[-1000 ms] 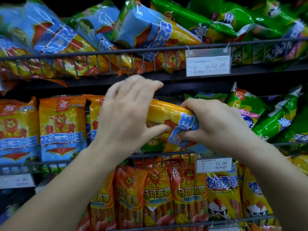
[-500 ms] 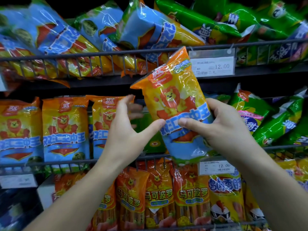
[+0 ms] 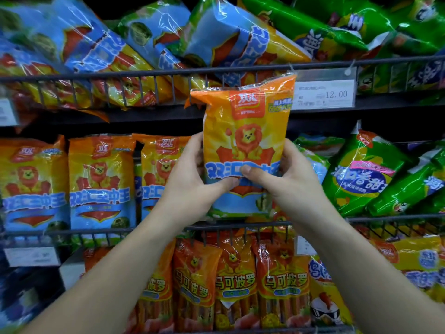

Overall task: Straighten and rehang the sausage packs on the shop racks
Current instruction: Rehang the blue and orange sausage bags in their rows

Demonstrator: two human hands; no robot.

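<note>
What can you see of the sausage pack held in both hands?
The pack is a glossy plastic bag, orange at the top, blue and green at the bottom, with a red logo, a cartoon lion and blue lettering. It is crinkled, upright, front to the camera. The left hand and right hand grip its lower sides, thumbs on the front.

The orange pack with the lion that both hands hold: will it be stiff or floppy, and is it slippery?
Probably fairly stiff: the orange lion pack stands upright above the left hand and right hand without drooping. Its glossy film shines, so it may slip. The crinkled top edge looks floppy.
</note>
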